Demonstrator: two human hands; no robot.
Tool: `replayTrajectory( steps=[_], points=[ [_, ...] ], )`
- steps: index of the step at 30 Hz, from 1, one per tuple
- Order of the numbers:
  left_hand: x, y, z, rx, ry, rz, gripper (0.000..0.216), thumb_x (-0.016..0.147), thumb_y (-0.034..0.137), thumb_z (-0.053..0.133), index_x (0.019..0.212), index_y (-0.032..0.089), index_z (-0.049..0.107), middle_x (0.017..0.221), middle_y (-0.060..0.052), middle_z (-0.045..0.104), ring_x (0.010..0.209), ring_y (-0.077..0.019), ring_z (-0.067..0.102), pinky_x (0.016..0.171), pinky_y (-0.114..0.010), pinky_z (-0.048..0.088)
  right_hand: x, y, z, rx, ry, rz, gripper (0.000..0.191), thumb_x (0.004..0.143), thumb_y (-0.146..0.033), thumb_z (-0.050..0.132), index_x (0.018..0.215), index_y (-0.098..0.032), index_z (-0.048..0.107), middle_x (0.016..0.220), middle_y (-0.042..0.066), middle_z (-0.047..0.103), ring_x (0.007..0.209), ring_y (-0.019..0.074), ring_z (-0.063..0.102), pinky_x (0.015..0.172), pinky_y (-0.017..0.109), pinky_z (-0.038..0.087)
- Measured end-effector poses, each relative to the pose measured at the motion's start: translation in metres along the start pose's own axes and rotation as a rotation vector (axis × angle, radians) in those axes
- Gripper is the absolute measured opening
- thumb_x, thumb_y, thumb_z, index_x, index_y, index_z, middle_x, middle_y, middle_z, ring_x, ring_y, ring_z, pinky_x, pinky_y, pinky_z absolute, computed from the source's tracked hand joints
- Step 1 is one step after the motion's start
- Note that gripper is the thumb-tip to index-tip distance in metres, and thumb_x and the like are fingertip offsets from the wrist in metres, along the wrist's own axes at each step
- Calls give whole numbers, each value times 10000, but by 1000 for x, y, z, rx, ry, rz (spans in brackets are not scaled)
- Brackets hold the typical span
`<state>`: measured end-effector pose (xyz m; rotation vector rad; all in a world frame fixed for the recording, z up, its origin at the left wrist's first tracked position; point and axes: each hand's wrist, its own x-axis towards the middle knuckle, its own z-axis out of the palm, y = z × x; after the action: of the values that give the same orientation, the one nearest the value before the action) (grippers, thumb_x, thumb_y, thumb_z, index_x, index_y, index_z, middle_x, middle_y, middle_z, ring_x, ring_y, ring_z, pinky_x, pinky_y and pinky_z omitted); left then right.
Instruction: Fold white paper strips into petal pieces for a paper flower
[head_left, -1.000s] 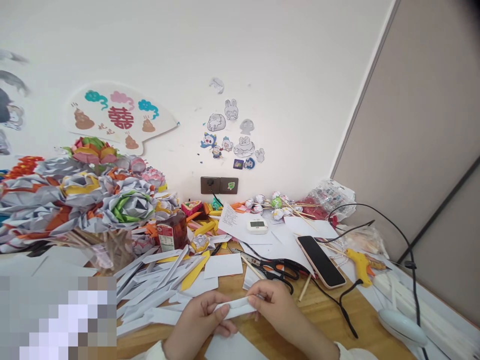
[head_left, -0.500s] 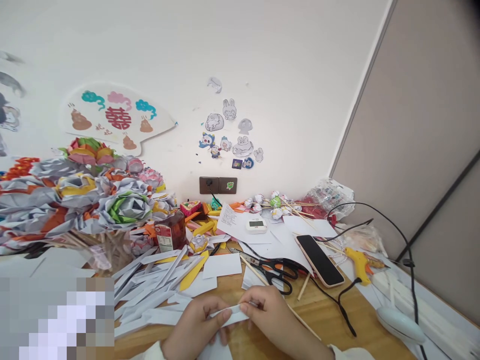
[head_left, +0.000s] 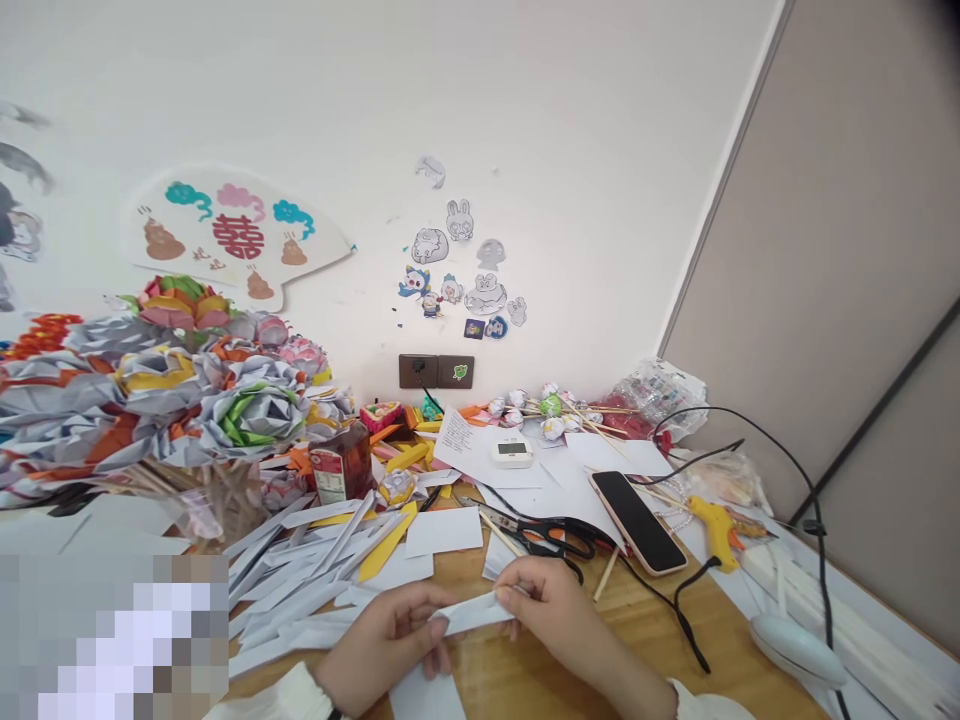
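A narrow folded strip of white paper [head_left: 477, 612] is stretched between my two hands above the front of the wooden table. My left hand [head_left: 394, 640] pinches its left end between thumb and fingers. At the other end, my right hand [head_left: 551, 615] grips the strip, thumb on top. Beneath my left hand lies a flat white sheet [head_left: 427, 695]. Black-handled scissors [head_left: 544, 535] rest just beyond my right hand, partly hidden by it. To the left spreads a heap of folded white paper strips [head_left: 300, 590], with a yellow folded piece [head_left: 388, 542] among them.
Paper flowers on sticks [head_left: 172, 400] crowd the left side behind the strips, near a bottle of reddish liquid [head_left: 342, 462]. A phone [head_left: 637, 522], a yellow glue gun [head_left: 715, 530] and black cables [head_left: 694, 630] lie on the right. A white timer [head_left: 512, 449] stands toward the back.
My hands have moved apart along the paper strip, so more of it shows between them. The right hand has shifted slightly right and up, the left slightly left.
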<state>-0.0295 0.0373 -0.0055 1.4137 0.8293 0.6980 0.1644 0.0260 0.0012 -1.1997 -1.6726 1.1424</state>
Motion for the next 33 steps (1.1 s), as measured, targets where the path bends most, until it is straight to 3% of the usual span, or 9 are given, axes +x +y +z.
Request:
replayTrajectory(
  steps=[5,13,18,24,33],
  points=[
    [-1,-2,0,121,57,16,323,677,421,538,770,120,609,500,-7,616,459,-105,517,486,-215,403,-1,3,4,16,-36,8,135,733,-239,483,688,-145,570,519,-18,563,455,96,520,450,175,388],
    [-1,-2,-1,-111,-23,-65,348,616,441,597,742,117,606,539,-20,636,492,-144,595,475,-228,420,-1,1,2,-89,13,-28,128,723,-218,491,669,-152,586,500,-23,555,450,101,516,444,177,372],
    [-1,-1,3,-73,10,-35,358,624,429,596,797,117,572,508,-15,638,473,-124,567,486,-230,424,-1,4,5,-153,29,-50,142,733,-209,475,665,-155,587,475,-29,548,439,100,516,445,176,363],
    [1,-4,6,29,101,-73,317,644,459,548,627,144,509,400,30,576,376,-97,516,405,-197,383,-2,7,8,-196,28,-69,142,738,-211,478,670,-158,590,494,-25,564,456,105,527,452,179,362],
    [-1,-5,5,97,76,-30,296,706,439,481,646,149,494,450,12,596,393,-97,514,423,-199,396,-3,1,4,-176,5,-63,144,732,-221,483,676,-156,598,502,-19,561,457,108,525,460,183,370]
  ],
)
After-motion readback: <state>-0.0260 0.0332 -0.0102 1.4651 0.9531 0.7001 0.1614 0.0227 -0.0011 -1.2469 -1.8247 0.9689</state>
